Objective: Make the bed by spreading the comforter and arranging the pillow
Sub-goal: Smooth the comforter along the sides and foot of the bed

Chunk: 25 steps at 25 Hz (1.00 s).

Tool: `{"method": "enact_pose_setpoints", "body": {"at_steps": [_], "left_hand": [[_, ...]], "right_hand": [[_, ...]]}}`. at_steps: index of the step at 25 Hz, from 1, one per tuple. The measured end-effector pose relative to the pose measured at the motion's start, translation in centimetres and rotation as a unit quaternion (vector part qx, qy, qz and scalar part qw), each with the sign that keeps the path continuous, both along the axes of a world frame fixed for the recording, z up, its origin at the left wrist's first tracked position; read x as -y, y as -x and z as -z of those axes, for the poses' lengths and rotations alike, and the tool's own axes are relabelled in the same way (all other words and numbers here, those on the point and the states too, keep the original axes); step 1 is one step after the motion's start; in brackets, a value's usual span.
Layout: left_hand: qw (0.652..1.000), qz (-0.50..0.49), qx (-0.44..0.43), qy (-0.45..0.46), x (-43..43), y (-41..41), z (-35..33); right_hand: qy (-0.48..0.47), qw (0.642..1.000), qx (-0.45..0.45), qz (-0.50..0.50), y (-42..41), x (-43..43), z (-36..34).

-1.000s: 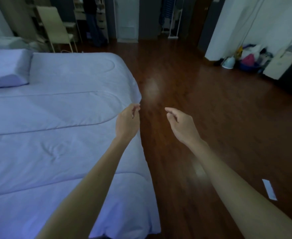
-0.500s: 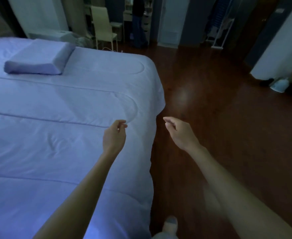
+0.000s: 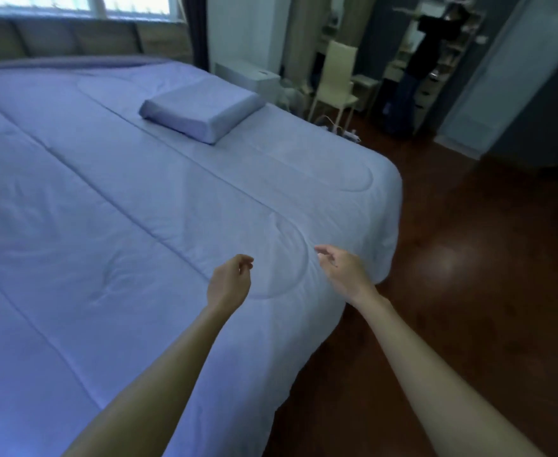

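Purple-blue comforter point(image 3: 139, 242) lies spread flat over the bed point(image 3: 73, 37) and fills the left and middle of the picture. On the right it hangs over the side of the bed, next to the dark brown wood floor point(image 3: 469, 291). The pillow point(image 3: 201, 110) is the same colour. It lies flat on top of the comforter in the upper middle, near the far corner.

Your left hand point(image 3: 230, 282) is in the lower middle, over the comforter. Its grip is loosely curled, fingertips near the thumb, and it holds nothing. Your right hand point(image 3: 345, 275) is just to the right of it, over the comforter close to the side of the bed. Its grip is loose and spread, with fingers pointing left, and it holds nothing. The two hands are near each other but apart.

In the upper right a pale chair point(image 3: 337, 80) stands past the bed. A person in dark clothes point(image 3: 426, 54) stands behind it with one arm out. A bright window point(image 3: 106, 4) is in the upper left.
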<state>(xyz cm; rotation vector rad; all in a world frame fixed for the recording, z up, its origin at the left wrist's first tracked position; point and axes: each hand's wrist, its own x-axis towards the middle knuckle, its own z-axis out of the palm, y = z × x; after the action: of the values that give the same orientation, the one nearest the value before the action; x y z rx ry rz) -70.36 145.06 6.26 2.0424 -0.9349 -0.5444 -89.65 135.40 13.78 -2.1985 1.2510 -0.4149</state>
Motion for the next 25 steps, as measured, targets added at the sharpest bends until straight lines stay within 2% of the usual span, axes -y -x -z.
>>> {"method": "enact_pose_setpoints", "body": {"at_steps": [3,7,12,20,25], "left_hand": [[0.998,-0.052,0.029,-0.003,1.2,-1.8,-0.7],[0.988,-0.131,0.060,-0.052,2.2,-3.6,1.5],[0.969,-0.222,0.054,-0.095,5.6,-2.8,6.0],[0.943,-0.283,0.053,-0.167,11.3,1.0,9.8],[0.928,-0.275,0.109,-0.229,14.9,-0.5,14.6]], "right_hand": [[0.014,0.998,-0.009,-0.064,-3.5,5.0,0.9],[-0.019,0.989,-0.017,-0.145,-8.9,9.4,5.1],[-0.064,0.958,-0.069,-0.271,-13.9,13.8,11.4],[-0.078,0.913,-0.112,-0.384,-18.1,19.2,16.3],[-0.039,0.905,-0.092,-0.414,-20.9,20.5,20.4]]}}
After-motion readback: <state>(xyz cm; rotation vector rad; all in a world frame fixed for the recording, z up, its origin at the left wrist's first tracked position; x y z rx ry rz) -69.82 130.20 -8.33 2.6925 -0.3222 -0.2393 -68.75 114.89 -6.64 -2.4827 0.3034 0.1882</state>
